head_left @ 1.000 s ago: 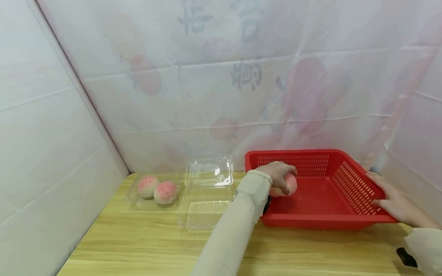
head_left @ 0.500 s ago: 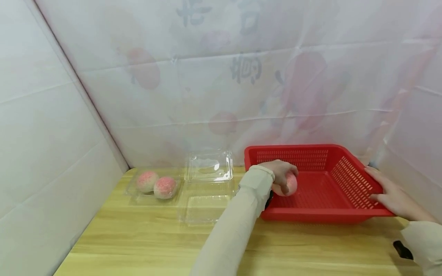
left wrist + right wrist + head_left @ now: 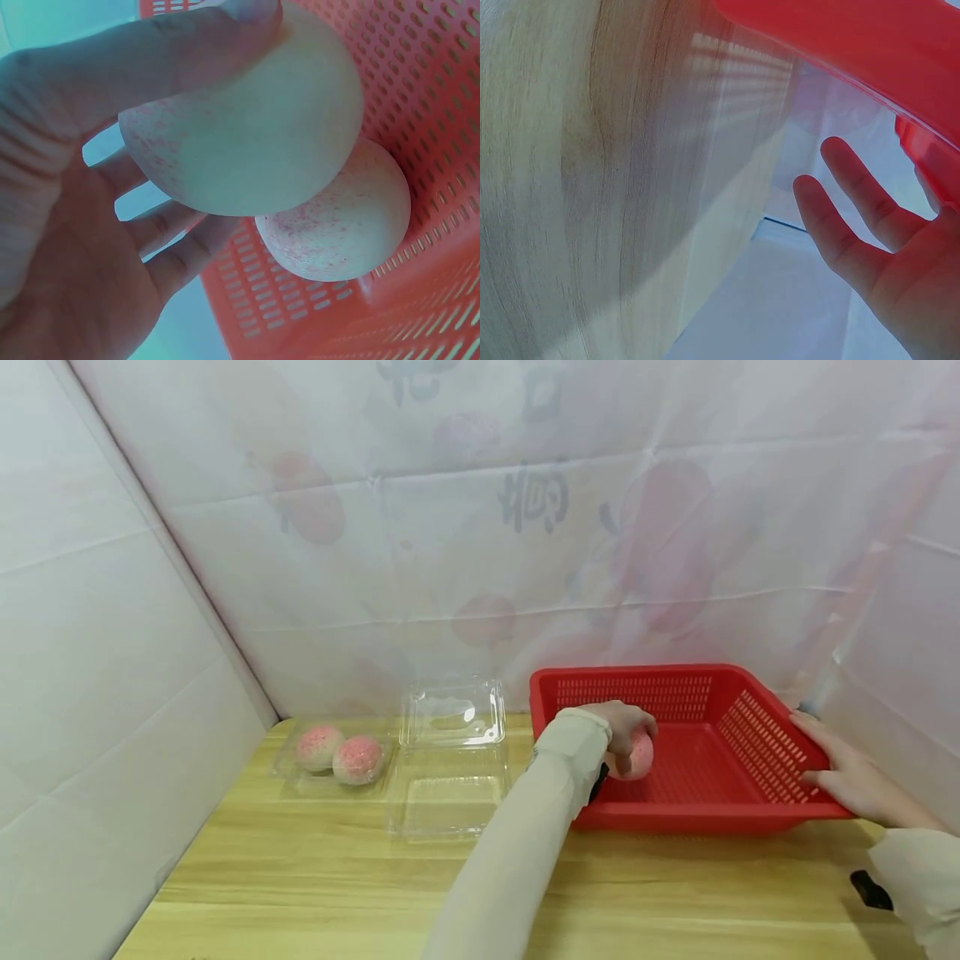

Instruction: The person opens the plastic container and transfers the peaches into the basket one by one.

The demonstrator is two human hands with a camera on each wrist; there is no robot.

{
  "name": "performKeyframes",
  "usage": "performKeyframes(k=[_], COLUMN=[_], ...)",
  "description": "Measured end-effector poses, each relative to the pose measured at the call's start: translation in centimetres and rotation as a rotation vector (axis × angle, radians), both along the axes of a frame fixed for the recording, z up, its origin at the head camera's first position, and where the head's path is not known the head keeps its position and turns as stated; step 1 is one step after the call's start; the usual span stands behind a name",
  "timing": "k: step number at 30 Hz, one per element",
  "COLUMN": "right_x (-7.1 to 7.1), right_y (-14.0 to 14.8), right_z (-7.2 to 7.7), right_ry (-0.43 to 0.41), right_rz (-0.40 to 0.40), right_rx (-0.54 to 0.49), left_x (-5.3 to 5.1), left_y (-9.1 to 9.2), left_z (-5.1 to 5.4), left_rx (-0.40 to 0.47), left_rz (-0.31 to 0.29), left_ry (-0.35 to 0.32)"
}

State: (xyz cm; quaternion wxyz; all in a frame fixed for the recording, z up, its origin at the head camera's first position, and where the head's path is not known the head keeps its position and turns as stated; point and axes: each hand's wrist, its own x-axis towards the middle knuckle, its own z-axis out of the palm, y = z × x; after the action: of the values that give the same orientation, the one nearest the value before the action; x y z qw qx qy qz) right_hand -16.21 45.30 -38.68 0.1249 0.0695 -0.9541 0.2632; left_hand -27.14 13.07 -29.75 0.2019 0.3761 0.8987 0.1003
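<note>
In the head view my left hand (image 3: 628,731) reaches over the near left part of the red basket (image 3: 705,810), with a pink-and-white ball (image 3: 642,757) at its fingers. The left wrist view has the left hand (image 3: 82,195) gripping a ball (image 3: 262,135) between thumb and fingers; a second ball (image 3: 341,221) lies behind it in the basket. My right hand (image 3: 858,777) holds the basket's right rim, thumb over the edge. In the right wrist view, two fingers of the right hand (image 3: 900,255) extend below the rim (image 3: 855,45).
An open clear plastic box (image 3: 450,783) stands left of the basket. Farther left, a clear container (image 3: 300,785) holds two pink-and-white balls (image 3: 358,760). Printed white sheets (image 3: 450,560) hang behind and beside the wooden table (image 3: 300,877).
My left hand has shifted slightly right inside the basket, with the ball at its fingers. The right hand has kept its place on the rim. The whole head view has tilted slightly downward.
</note>
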Motion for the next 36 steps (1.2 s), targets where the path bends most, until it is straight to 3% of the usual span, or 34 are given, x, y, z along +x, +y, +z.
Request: performKeyframes(k=[8,20,26,32,34,36], right_x=[0.4,0.4,0.9,1.0,1.0,0.9], right_y=[-0.2,-0.6,-0.9,-1.0,-1.1,-1.2], right_z=[0.0,0.2,0.3,0.3,0.3,0.3], right_ry=[0.013,-0.009,0.012,0.007,0.005,0.004], right_rz=[0.015,0.010,0.013,0.016,0.013,0.012], right_rx=[-0.004,-0.013,-0.006,0.002,0.004,0.007], left_x=[-0.2,-2.0,-1.4,-0.7,-0.6,-0.5], left_y=[1.3,2.4,2.4,2.3,2.0,1.5], left_z=[-0.5,-2.1,-2.0,-2.7,-3.0,-3.2], left_rx=[0.001,0.054,0.062,-0.011,-0.043,-0.014], left_rz=[-0.012,-0.040,-0.023,0.003,0.017,0.071], left_ry=[0.003,0.012,0.044,0.079,0.091,0.062])
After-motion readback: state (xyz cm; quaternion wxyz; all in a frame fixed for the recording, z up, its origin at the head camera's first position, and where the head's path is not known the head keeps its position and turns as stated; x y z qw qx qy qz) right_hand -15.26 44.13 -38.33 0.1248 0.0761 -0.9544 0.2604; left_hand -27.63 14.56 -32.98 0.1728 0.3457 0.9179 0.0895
